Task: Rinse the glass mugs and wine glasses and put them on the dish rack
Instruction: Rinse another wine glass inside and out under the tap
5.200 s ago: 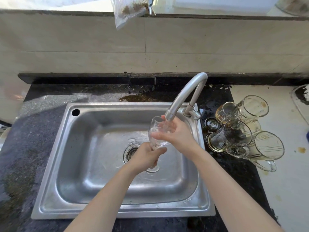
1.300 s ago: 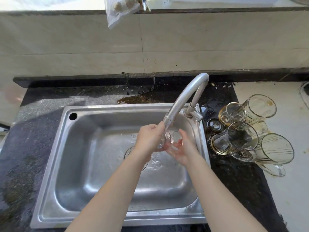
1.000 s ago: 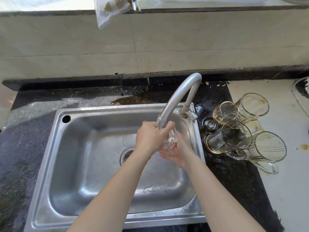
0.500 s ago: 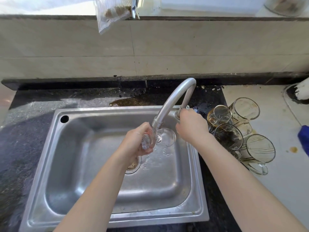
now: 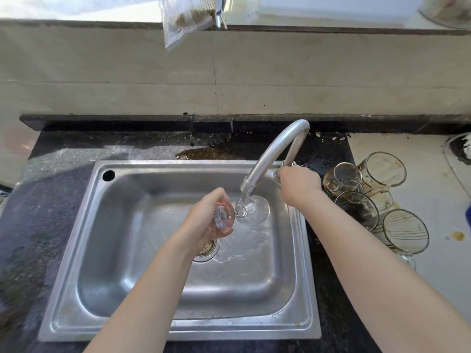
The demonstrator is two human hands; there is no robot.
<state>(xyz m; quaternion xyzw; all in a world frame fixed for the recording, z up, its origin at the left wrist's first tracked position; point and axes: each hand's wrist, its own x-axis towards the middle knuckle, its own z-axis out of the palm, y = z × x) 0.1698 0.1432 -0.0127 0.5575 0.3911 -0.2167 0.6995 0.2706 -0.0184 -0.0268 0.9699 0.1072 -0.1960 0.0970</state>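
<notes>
My left hand [image 5: 206, 220] grips a clear wine glass [image 5: 252, 210] by its stem and foot, holding it sideways over the steel sink [image 5: 107, 250]. The bowl sits right under the tap spout [image 5: 270, 159], and water runs onto it. My right hand [image 5: 298, 184] is wrapped round the tap handle at the base of the tap. Several stained glass mugs [image 5: 382, 197] lie on their sides in a pile on the counter, just right of the sink. No dish rack is in view.
Wet dark stone counter [image 5: 51, 200] surrounds the sink, with a brown puddle [image 5: 214, 154] behind it. A pale counter section [image 5: 433, 263] lies to the right. A plastic bag [image 5: 183, 19] hangs from the ledge above the tiled wall.
My right hand left the glass and went to the tap handle. My left hand shifted to the stem and foot, tipping the glass sideways under the spout.
</notes>
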